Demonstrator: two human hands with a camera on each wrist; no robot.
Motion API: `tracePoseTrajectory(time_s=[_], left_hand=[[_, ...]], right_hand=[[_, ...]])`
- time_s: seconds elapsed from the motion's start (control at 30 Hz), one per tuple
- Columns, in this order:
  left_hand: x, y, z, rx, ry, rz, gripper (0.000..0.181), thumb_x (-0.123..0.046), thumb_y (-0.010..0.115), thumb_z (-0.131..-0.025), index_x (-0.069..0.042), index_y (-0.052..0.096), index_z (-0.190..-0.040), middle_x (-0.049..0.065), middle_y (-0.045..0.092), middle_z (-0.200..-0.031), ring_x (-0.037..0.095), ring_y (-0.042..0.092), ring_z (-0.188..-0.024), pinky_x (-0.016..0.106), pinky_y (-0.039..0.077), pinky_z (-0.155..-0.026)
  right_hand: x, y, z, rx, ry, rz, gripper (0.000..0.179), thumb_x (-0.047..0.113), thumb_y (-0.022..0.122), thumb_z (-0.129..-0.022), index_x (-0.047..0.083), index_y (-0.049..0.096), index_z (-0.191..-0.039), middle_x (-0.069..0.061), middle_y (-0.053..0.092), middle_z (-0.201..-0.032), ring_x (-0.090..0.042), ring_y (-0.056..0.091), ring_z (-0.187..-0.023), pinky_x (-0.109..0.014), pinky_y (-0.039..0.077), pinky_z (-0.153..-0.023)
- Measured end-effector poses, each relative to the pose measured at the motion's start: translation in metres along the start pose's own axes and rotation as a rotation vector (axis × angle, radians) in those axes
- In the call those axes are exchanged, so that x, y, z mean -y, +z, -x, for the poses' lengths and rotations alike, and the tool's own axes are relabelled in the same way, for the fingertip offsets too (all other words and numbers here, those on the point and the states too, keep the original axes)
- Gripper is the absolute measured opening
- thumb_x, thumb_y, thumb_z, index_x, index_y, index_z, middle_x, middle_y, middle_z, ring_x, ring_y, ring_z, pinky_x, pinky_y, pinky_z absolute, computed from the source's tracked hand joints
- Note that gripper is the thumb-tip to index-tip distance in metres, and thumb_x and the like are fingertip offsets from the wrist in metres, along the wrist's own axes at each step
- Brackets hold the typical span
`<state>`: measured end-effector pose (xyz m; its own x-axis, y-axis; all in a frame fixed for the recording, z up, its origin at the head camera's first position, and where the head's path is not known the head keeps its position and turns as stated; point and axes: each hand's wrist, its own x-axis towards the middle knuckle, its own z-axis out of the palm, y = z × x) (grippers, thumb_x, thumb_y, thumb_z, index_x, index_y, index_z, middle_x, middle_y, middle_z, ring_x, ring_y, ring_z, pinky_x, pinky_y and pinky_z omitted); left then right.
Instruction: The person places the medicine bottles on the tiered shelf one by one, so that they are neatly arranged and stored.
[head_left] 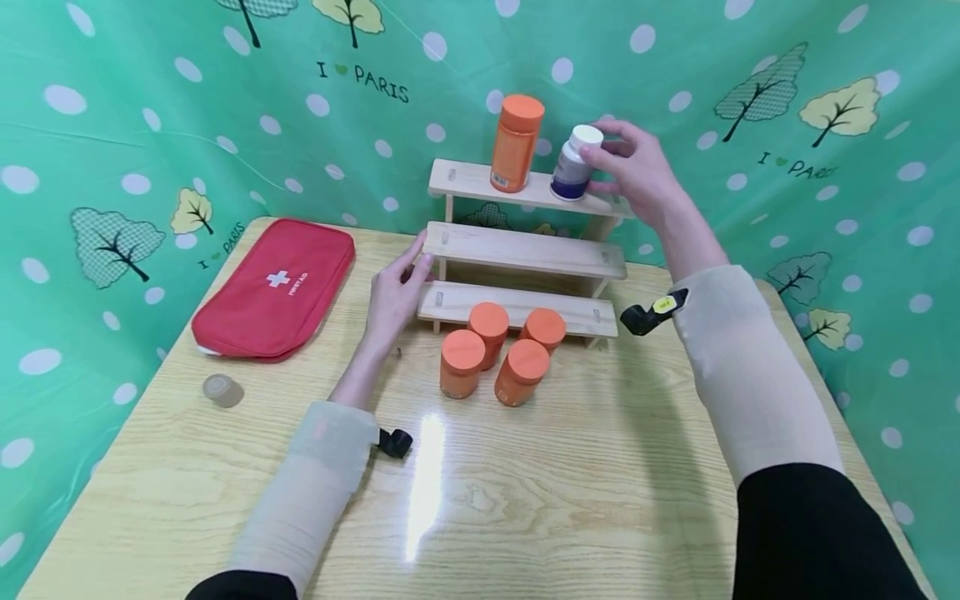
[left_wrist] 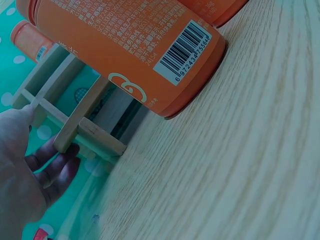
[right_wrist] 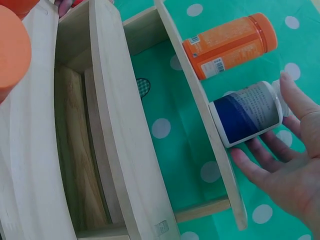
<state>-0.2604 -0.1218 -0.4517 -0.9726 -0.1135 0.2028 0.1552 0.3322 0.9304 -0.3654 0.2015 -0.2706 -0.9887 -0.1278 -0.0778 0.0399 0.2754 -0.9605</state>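
On the top tier of the three-step wooden rack point(head_left: 525, 252), my right hand point(head_left: 633, 167) holds a white pill bottle point(head_left: 572, 167) with a blue label. In the right wrist view, the thumb is at the cap of the pill bottle point(right_wrist: 247, 114) and the fingers lie along its side. An orange bottle point(head_left: 517, 143) stands upright just left of it. My left hand point(head_left: 396, 296) grips the left end of the rack; in the left wrist view, the fingers of this hand point(left_wrist: 30, 175) curl at the rack's edge point(left_wrist: 75, 117).
Several orange bottles point(head_left: 462, 364) stand grouped on the table in front of the lowest tier. A red first aid pouch point(head_left: 276, 290) lies at the left, with a small greyish cap-like object point(head_left: 222, 390) below it. A green dotted cloth point(head_left: 300, 125) hangs behind the table.
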Motion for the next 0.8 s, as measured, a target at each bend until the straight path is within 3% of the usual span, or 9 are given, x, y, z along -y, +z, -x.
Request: tracePoseTrajectory(time_s=[0.13,0.23,0.3,0.43,0.67,0.8], left_hand=[[0.0,0.001,0.001,0.001,-0.002,0.002,0.049,-0.057,0.052,-0.103,-0.046,0.045,-0.15,0.013,0.074,-0.124,0.022,0.065,-0.095,0.035,0.046,-0.09],[0.0,0.001,0.001,-0.004,-0.001,-0.002,0.051,-0.056,0.052,-0.104,-0.042,0.046,-0.152,0.018,0.074,-0.103,0.022,0.062,-0.091,0.035,0.045,-0.086],[0.0,0.001,0.002,-0.004,0.002,-0.005,0.053,-0.055,0.052,-0.104,-0.038,0.046,-0.153,0.019,0.073,-0.099,0.022,0.061,-0.089,0.035,0.045,-0.085],[0.0,0.001,0.001,0.001,0.005,-0.006,0.054,-0.054,0.052,-0.105,-0.035,0.046,-0.154,0.021,0.073,-0.104,0.023,0.062,-0.092,0.035,0.045,-0.086],[-0.002,0.0,0.002,-0.007,-0.006,-0.004,0.047,-0.057,0.052,-0.103,-0.049,0.045,-0.149,0.016,0.075,-0.12,0.026,0.071,-0.102,0.041,0.049,-0.097],[-0.002,0.0,0.001,-0.002,-0.01,-0.007,0.047,-0.057,0.052,-0.104,-0.05,0.045,-0.149,0.017,0.074,-0.124,0.028,0.07,-0.105,0.042,0.049,-0.097]], right_hand=[[-0.005,-0.001,0.01,-0.077,-0.075,-0.09,0.056,0.032,0.075,-0.095,0.022,0.054,-0.146,-0.004,0.051,-0.151,-0.024,0.047,-0.143,-0.05,0.044,-0.116],[-0.012,0.001,0.021,-0.19,-0.184,-0.208,0.05,0.026,0.078,-0.093,0.013,0.06,-0.138,-0.004,0.059,-0.137,-0.022,0.055,-0.132,-0.048,0.048,-0.113],[-0.018,0.004,0.029,-0.274,-0.252,-0.281,0.044,0.022,0.079,-0.092,0.009,0.064,-0.131,-0.002,0.062,-0.126,-0.019,0.06,-0.123,-0.044,0.051,-0.11],[-0.034,0.009,0.05,-0.365,-0.337,-0.374,0.032,0.017,0.078,-0.092,0.007,0.068,-0.121,-0.004,0.065,-0.113,-0.018,0.064,-0.109,-0.04,0.054,-0.103],[-0.068,0.023,0.093,-0.402,-0.384,-0.51,0.02,0.011,0.075,-0.094,0.002,0.069,-0.111,-0.01,0.068,-0.104,-0.022,0.068,-0.098,-0.036,0.058,-0.094],[-0.088,0.034,0.112,-0.412,-0.378,-0.598,0.014,0.005,0.074,-0.093,-0.001,0.069,-0.105,-0.01,0.069,-0.094,-0.021,0.069,-0.088,-0.033,0.06,-0.088]])
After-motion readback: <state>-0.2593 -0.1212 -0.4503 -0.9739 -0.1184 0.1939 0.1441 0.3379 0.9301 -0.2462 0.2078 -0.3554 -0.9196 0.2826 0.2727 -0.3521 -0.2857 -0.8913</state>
